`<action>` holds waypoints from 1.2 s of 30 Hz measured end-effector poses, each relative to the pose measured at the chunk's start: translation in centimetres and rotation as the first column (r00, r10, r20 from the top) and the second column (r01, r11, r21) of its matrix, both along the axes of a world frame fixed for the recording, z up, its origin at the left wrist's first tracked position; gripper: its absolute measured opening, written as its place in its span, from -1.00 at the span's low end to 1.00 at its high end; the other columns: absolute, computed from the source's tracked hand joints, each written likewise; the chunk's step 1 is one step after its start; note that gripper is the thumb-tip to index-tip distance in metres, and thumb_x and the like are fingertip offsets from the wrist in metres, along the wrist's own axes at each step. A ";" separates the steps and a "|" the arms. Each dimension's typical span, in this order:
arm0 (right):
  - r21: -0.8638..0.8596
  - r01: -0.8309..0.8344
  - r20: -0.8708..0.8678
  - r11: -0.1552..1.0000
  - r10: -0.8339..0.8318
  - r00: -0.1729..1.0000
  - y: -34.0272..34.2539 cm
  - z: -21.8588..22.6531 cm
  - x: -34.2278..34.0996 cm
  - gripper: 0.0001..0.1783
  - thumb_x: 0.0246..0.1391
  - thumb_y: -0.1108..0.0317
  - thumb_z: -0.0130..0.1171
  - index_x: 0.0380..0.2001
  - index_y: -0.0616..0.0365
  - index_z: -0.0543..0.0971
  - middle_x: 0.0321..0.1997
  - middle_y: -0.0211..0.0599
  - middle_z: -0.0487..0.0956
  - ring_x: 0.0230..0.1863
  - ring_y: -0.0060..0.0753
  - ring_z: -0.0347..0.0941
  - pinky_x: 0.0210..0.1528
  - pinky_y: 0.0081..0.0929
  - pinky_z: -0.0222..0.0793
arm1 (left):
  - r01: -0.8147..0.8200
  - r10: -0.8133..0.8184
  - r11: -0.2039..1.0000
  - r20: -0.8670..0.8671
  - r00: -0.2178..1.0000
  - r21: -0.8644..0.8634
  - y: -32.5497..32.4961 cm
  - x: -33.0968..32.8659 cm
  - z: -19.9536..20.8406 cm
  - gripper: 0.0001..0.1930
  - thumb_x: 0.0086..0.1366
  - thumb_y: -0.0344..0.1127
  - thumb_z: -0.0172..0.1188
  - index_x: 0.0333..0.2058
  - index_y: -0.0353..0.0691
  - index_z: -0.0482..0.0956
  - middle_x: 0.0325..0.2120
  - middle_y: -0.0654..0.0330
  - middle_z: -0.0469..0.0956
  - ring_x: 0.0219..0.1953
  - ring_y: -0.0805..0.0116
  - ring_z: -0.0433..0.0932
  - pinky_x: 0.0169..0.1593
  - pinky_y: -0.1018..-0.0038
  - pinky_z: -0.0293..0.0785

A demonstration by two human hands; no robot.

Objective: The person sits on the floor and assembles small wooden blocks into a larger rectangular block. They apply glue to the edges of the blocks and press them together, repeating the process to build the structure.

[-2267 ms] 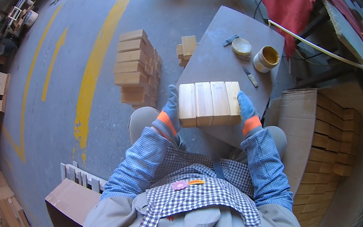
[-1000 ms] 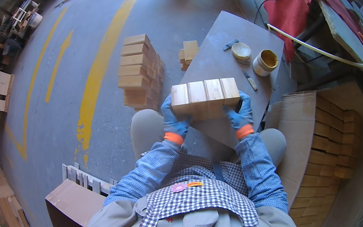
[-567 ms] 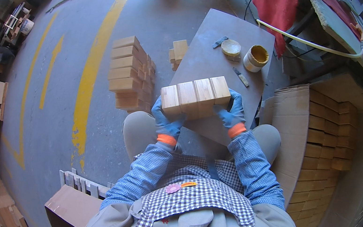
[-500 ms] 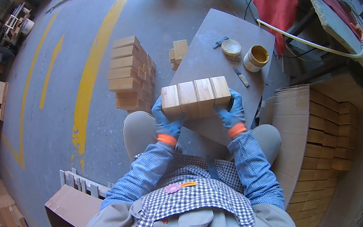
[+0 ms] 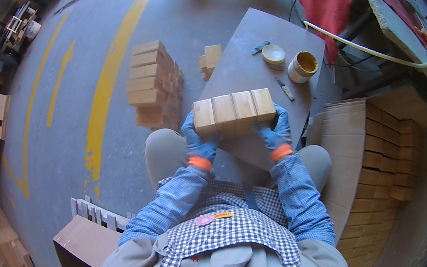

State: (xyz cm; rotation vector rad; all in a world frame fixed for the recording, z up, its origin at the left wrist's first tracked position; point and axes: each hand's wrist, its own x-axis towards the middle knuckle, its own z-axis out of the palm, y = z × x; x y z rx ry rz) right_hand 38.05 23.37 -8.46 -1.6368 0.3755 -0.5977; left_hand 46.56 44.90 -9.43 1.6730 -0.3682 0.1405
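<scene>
A row of several pale wooden blocks (image 5: 235, 112), pressed side by side, is held above the near end of a low grey board (image 5: 273, 37). At the left end of the row, my left hand (image 5: 200, 141), in a blue glove with an orange cuff, is closed around the wood. My right hand (image 5: 277, 132), gloved alike, grips the opposite end, its thumb against the near side. The blocks' undersides and some fingertips are hidden. Beyond them on the board are an open tin of yellowish-brown paste (image 5: 302, 67), a round white lid (image 5: 274, 55) and a putty knife (image 5: 285, 89).
Left of the board stands a stack of wooden blocks (image 5: 148, 78), with a smaller pile (image 5: 211, 58) farther off. To my right, a tall open carton (image 5: 336, 153) contains many stacked blocks. A pale hose (image 5: 366, 50) and red cloth (image 5: 322, 8) hang by the bench at far right.
Both hands and the row of blocks have moved slightly to the right. The grip looks the same, and the tin, lid and knife stay in place on the board.
</scene>
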 end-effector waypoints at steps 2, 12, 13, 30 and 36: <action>0.007 0.004 -0.015 1.000 -0.004 1.000 0.0 -0.1 0.0 -0.25 -0.10 0.48 0.49 0.15 0.18 0.33 0.21 -0.15 0.46 0.23 -0.27 0.41 0.34 -0.28 0.30 | -0.017 0.017 1.000 0.052 0.998 -0.001 -0.1 0.1 -0.3 -0.04 -0.15 -0.49 0.57 0.22 -0.14 0.16 0.17 0.09 0.32 0.24 0.16 0.34 0.32 0.24 0.29; -0.050 -0.015 0.047 0.999 0.017 0.999 -0.1 -0.9 -0.6 -0.31 -0.04 0.54 0.42 0.15 0.11 0.32 0.17 -0.23 0.46 0.21 -0.34 0.40 0.32 -0.29 0.32 | -0.037 0.031 0.994 0.056 0.998 0.107 0.3 -0.4 -0.4 0.01 -0.20 -0.44 0.62 0.22 -0.18 0.16 0.11 0.09 0.36 0.19 0.16 0.39 0.29 0.22 0.35; -0.054 -0.012 0.010 0.998 0.013 1.000 0.0 -0.8 -0.7 -0.30 -0.05 0.55 0.41 0.15 0.12 0.32 0.17 -0.22 0.46 0.22 -0.33 0.40 0.33 -0.29 0.31 | -0.025 0.018 0.993 0.053 0.998 0.119 0.5 -0.4 -0.5 0.02 -0.20 -0.43 0.62 0.22 -0.18 0.15 0.11 0.09 0.36 0.19 0.16 0.39 0.29 0.23 0.35; -0.554 0.116 -0.320 0.824 -0.340 0.885 -11.8 1.2 1.7 -0.61 0.14 0.33 0.31 0.04 0.18 0.59 -0.06 -0.16 0.66 -0.02 -0.29 0.61 0.08 -0.33 0.51 | 0.073 -0.476 0.500 0.203 0.856 0.863 0.9 2.7 11.9 0.13 -0.36 -0.01 0.65 0.26 -0.17 0.29 0.29 0.05 0.24 0.38 -0.17 0.12 0.41 -0.22 -0.10; -0.734 -0.142 -0.565 0.664 -0.481 0.670 -13.3 0.0 6.1 -0.62 0.14 0.14 0.32 -0.01 0.02 0.59 -0.03 -0.04 0.63 0.00 0.11 0.56 0.09 -0.09 0.47 | 0.148 -0.505 0.521 0.165 0.847 0.840 -0.1 3.2 11.8 -0.02 -0.33 -0.07 0.63 0.14 -0.15 0.35 0.22 0.06 0.31 0.37 -0.16 0.16 0.40 -0.23 -0.06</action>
